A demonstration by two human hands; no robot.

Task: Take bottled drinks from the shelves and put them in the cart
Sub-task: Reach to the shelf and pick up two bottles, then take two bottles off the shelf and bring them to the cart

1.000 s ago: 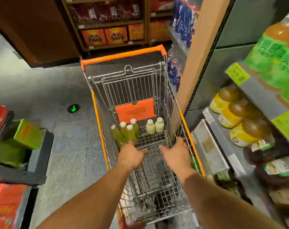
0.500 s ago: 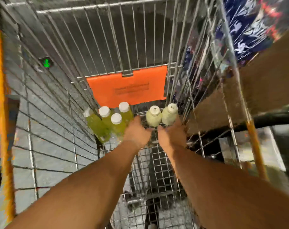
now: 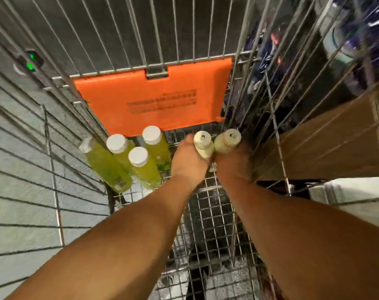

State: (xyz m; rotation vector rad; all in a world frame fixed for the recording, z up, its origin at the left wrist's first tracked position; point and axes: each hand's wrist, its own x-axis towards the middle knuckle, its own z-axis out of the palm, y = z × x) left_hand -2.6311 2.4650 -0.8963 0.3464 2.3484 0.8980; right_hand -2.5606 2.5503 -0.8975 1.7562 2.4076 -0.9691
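Note:
I look down into a wire shopping cart. At its far end stand two pale cream bottles: the left pale bottle with my left hand wrapped around its body, and the right pale bottle with my right hand closed around its lower part. Both bottles stand upright and touch each other on the cart floor. Left of them, several green drink bottles with white caps stand in a cluster, one leaning against the left wall.
An orange plastic flap hangs on the cart's far wall above the bottles. Through the right wall I see blue-packaged goods and a brown shelf panel. A green floor light glows at far left.
My view has dropped deep into the cart. Both hands have reached forward from mid-cart to the far end and closed on the two pale bottles.

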